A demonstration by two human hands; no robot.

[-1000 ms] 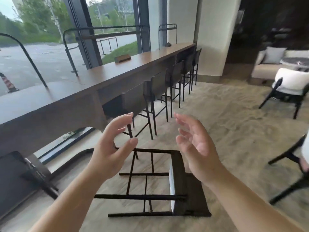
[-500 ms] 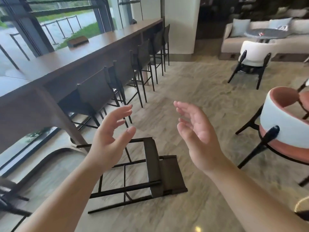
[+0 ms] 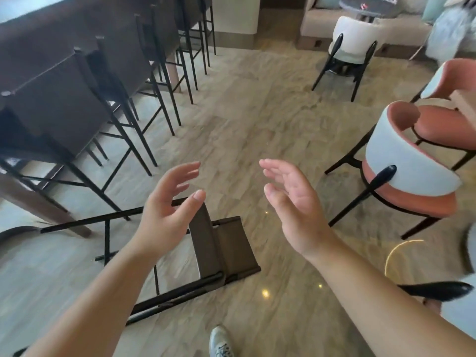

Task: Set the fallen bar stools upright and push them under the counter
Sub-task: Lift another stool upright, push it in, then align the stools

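step: grab fallen stool [image 3: 221, 243] | left hand [image 3: 164, 210] and right hand [image 3: 296, 202] — fingers spread, holding nothing | tip: grip backrest and leg — lift smoothly

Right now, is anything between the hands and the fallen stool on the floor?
Nothing visible. The left hand and right hand hover open above the fallen stool, which lies on its side on the floor with no other object over it.
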